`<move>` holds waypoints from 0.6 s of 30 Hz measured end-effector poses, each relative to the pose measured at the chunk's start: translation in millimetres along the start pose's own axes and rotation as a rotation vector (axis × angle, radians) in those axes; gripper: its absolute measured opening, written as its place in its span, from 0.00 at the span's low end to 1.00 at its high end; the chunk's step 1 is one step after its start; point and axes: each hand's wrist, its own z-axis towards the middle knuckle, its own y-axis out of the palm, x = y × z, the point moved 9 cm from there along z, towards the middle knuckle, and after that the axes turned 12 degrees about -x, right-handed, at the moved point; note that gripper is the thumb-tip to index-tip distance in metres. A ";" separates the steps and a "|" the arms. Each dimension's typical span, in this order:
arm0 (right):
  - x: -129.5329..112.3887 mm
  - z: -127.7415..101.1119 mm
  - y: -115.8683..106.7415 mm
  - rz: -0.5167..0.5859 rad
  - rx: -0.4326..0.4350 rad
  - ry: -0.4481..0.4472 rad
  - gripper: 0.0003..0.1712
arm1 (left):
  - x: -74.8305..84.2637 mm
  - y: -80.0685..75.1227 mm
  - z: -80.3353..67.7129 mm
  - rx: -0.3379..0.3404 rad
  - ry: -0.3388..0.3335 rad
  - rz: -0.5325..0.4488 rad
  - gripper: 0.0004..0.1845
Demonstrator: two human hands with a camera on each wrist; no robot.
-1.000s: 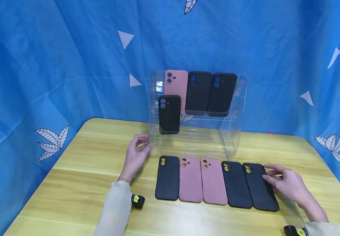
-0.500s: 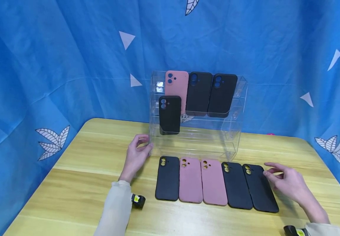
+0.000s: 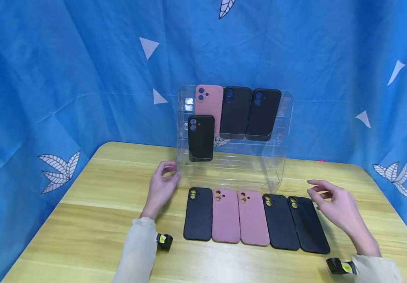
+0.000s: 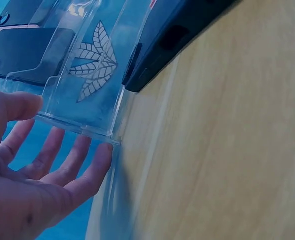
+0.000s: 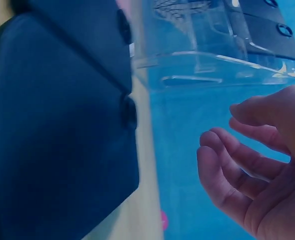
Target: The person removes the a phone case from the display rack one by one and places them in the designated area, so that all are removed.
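At the left side of a clear display stand, my left hand rests its fingertips on the side panel. In the left wrist view, the fingers are spread and lie along the panel edge. My right hand hovers above the table beside the rightmost black phone case, holding nothing. Its fingers are loosely bent in the right wrist view. Left of that case lie another black case, two pink cases and a black case, all in a row.
On the stand's upper tier lean a pink case and two black cases. A black case stands one tier lower at the left. A blue curtain hangs behind the wooden table.
My right hand has come off the rightmost black case and moved up and slightly left. The left hand stays at the stand, and the cases keep their places.
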 end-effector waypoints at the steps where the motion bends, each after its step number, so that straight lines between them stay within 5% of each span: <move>1: -2.7 1.3 -1.0 0.007 0.006 -0.007 0.20 | 0.0 -0.1 -0.1 0.002 -0.002 0.005 0.19; 18: -49.0 24.8 0.6 0.084 0.045 -0.105 0.21 | 3.2 -3.5 -0.9 0.048 0.005 0.042 0.17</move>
